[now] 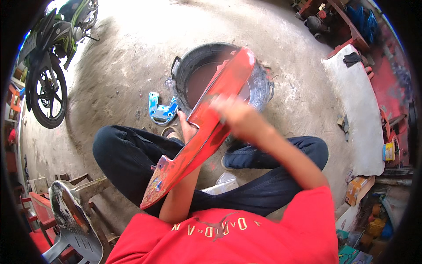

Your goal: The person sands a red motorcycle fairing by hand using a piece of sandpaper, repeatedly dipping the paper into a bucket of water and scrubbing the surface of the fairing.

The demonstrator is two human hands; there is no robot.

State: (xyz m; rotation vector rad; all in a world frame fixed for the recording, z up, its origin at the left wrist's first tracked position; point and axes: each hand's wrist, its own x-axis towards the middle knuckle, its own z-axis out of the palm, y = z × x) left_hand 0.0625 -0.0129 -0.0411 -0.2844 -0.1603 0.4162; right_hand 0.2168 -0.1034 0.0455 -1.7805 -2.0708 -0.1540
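Head view, brown liquid (198, 84) in tub (184, 67), left hand (188, 129) grasping red panel (194, 148), right hand (233, 114) blurred, grip unclear

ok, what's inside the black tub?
Murky reddish-brown liquid shows inside the black tub. The long red panel covers part of the opening; anything behind it or beneath the liquid's surface can't be seen.

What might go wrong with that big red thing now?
The red panel might slip: the left hand is partly hidden beneath it, while the right hand, blurred, is over its top face. Its far end is above the black tub, so a slip could drop it in and splash the murky water. It could also knock the blue-and-white piece on the floor beside the tub.
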